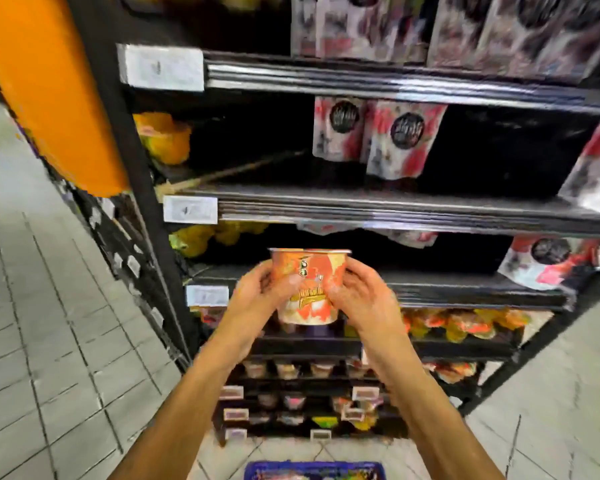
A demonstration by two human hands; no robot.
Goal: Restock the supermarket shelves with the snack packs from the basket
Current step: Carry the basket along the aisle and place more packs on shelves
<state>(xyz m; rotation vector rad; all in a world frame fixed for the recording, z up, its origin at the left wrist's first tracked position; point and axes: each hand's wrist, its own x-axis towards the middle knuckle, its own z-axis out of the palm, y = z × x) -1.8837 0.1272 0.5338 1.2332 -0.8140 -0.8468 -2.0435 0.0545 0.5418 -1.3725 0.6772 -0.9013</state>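
**Two-Handed Cup Placement: Fault Notes**

The left hand [253, 292] and right hand [364, 296] clamp the orange snack cup [309, 285] from opposite sides, fingers curled round its wall. The cup is upright, wide rim upward, directly in front of the black shelf ledge [465, 292]. Its rim is above the ledge and its base below. The blue basket [312, 471] lies well below the ledge.

Probable faults:
- The base strikes the ledge if the cup is not raised first.
- Fingers caught against the ledge release early and tip the cup.
- The tapered wall slips through a loose hold.
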